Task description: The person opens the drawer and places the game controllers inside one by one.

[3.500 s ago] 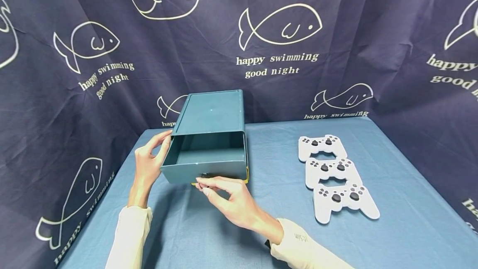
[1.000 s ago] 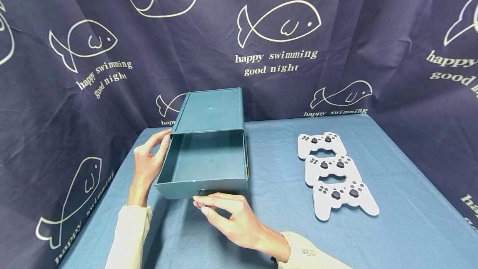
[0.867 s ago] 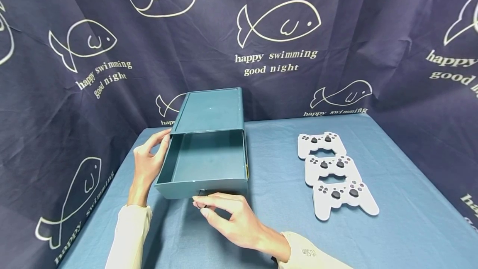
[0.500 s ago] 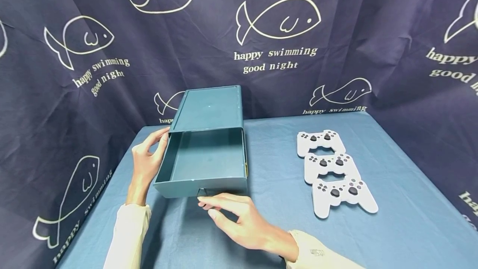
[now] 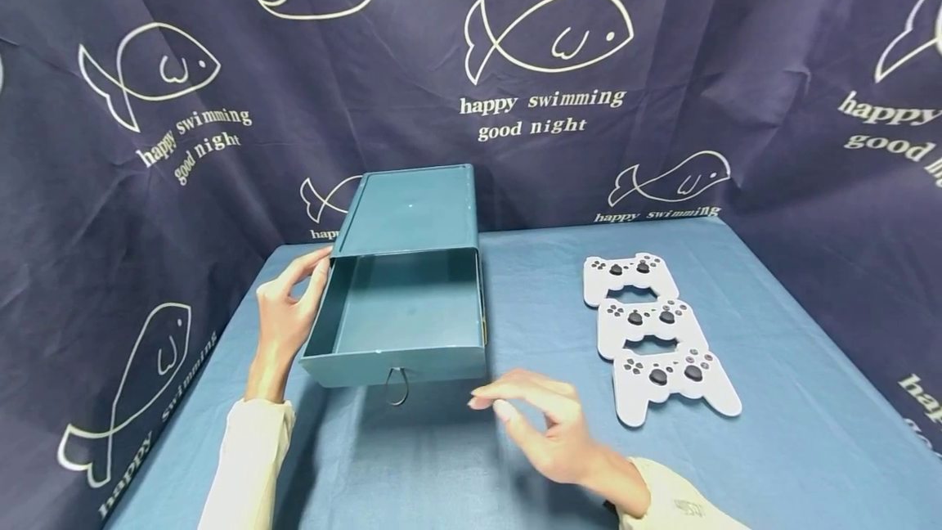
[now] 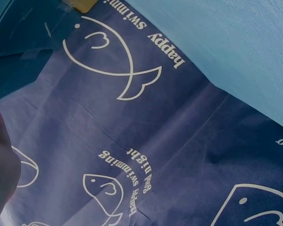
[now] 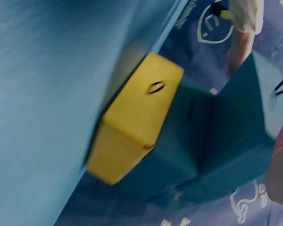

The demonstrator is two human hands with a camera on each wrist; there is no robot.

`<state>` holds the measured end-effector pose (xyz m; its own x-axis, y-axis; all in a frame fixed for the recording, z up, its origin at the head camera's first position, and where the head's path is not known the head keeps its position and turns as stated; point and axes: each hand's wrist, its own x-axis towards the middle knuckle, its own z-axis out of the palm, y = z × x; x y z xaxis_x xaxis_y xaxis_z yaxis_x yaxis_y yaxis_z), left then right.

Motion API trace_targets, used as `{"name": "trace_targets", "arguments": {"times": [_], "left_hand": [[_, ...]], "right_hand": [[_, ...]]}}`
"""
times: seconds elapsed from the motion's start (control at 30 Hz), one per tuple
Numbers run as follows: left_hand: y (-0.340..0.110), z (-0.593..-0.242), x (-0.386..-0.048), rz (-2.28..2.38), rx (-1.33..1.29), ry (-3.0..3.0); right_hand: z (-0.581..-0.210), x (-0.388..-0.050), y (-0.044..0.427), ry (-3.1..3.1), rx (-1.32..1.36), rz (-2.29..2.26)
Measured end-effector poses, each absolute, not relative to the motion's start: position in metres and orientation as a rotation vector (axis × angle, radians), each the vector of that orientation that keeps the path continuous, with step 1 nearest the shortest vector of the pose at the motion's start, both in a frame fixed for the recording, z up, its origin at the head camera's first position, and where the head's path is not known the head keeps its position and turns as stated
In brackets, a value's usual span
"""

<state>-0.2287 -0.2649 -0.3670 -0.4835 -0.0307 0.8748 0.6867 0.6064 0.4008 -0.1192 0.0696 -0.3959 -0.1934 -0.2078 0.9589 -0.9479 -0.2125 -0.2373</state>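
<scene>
from my head feed, the teal drawer [image 5: 434,365] juts far out of its case [image 5: 412,211], its wire ring [image 5: 398,404] hanging at the front. the left hand [image 5: 283,313] grips the case's front left edge with thumb and forefinger. the right hand [image 5: 567,440] is apart from the drawer, fingers loosely bent, thumb separate. only my right wrist view shows the yellow unit's [image 7: 153,94] ringed face below; the head view alone gives me three white controllers [image 5: 614,334] on the desk [image 5: 545,285].
</scene>
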Motion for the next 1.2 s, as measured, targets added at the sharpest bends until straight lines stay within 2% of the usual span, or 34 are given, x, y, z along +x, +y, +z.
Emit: {"name": "trace_targets", "arguments": {"times": [0.4,0.7,1.2], "left_hand": [[-0.265,-0.368,-0.228,-0.949,-0.498,-1.887],[-0.265,-0.369,-0.230,-0.969,-0.508,-1.876],[-0.264,-0.369,-0.230,-0.987,-0.511,-1.873]], "right_hand": [[-0.402,-0.155,0.148,-1.374,1.165,1.476],[-0.397,-0.175,0.218,-1.730,0.703,1.350],[-0.411,-0.211,0.307,-2.198,0.231,1.251]]}}
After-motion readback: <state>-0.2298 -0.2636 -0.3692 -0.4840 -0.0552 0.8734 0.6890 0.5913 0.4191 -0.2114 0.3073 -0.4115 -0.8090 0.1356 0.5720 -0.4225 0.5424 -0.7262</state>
